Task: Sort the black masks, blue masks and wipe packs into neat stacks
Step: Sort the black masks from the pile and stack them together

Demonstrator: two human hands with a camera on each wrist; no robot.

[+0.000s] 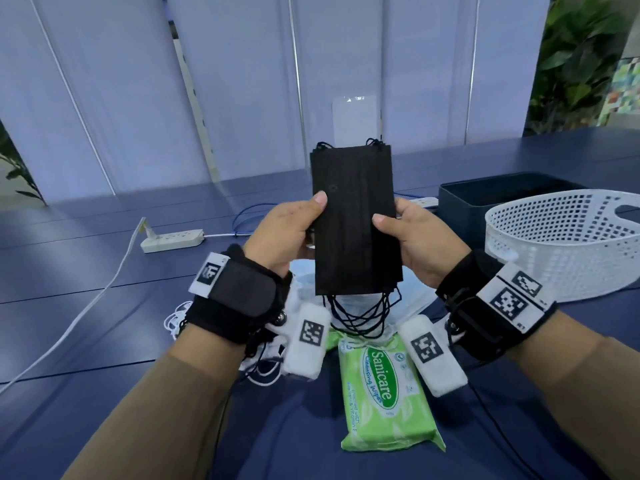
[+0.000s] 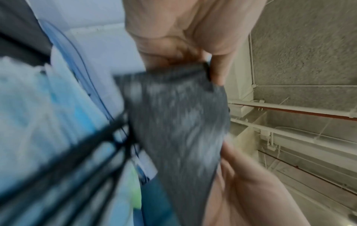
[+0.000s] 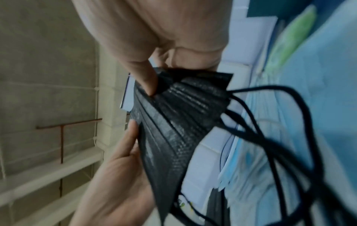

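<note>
A stack of black masks (image 1: 355, 220) stands upright in the air above the table, ear loops dangling below. My left hand (image 1: 294, 233) grips its left edge, thumb on the front. My right hand (image 1: 408, 237) grips the right edge the same way. The wrist views show the black masks (image 2: 177, 125) (image 3: 173, 119) pinched between thumb and fingers. Blue masks (image 1: 412, 303) lie in a loose pile on the table under my hands, mostly hidden. A green wipe pack (image 1: 381, 393) lies flat near me, below the dangling loops.
A white perforated basket (image 1: 561, 244) sits at the right, with a dark box (image 1: 460, 206) behind it. A white power strip (image 1: 173, 239) and its cable lie at the left on the blue table (image 1: 104, 306). White ear loops (image 1: 173, 320) trail under my left wrist.
</note>
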